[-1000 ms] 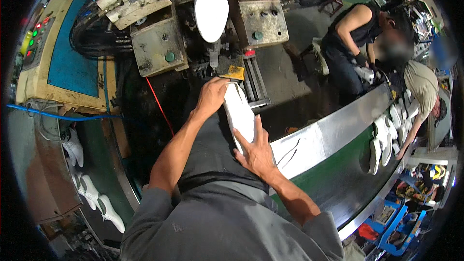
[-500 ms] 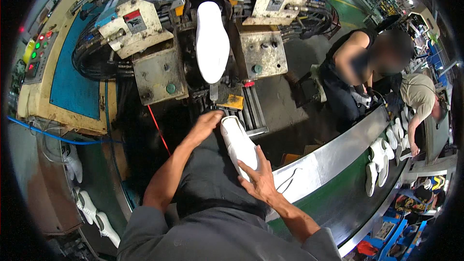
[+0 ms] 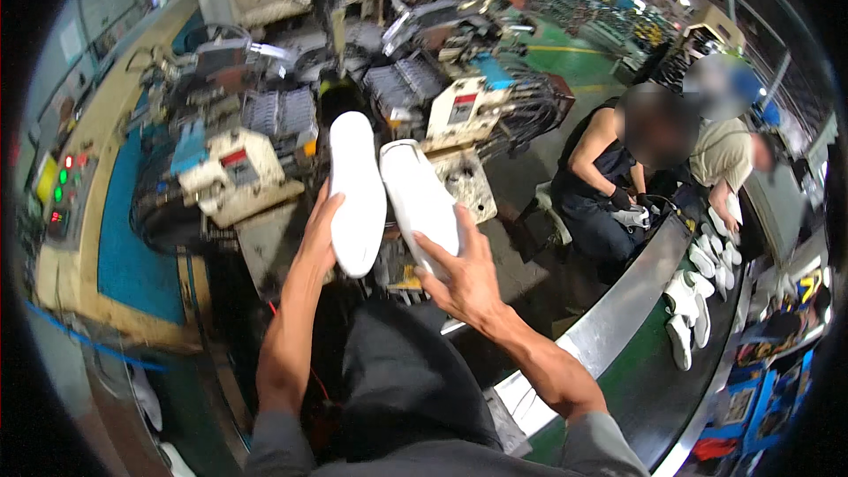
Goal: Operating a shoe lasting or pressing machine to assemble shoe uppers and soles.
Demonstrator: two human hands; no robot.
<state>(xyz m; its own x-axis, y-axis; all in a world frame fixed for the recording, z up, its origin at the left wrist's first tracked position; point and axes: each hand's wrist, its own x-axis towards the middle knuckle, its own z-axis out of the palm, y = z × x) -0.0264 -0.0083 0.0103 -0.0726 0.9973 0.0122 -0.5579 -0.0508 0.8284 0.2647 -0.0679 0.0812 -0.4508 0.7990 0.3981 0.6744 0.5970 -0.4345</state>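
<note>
In the head view, a white sole-shaped piece [image 3: 357,199] stood before the person at the machine [image 3: 455,110], its long axis running almost straight away from the body. Just to its right was a white shoe [image 3: 422,199], upper side showing and opening at the far end. The shoe's axis was the slanted 1 of the 2: its far end lay right beside the piece, so close that contact could not be judged, while its near end swung out to the right. The right hand [image 3: 468,278], clearly the nearer to the shoe, was clamped on its near part, thumb across the top and fingers along the side away from the piece, so the shoe reached forward and leftward from that grip. The left hand [image 3: 320,234] was at the piece's left edge, thumb against it; its other fingers were hidden, so how firmly it gripped could not be told. Well to the right of the piece, more white shoes [image 3: 687,305] lay on a green belt [image 3: 632,371].
</note>
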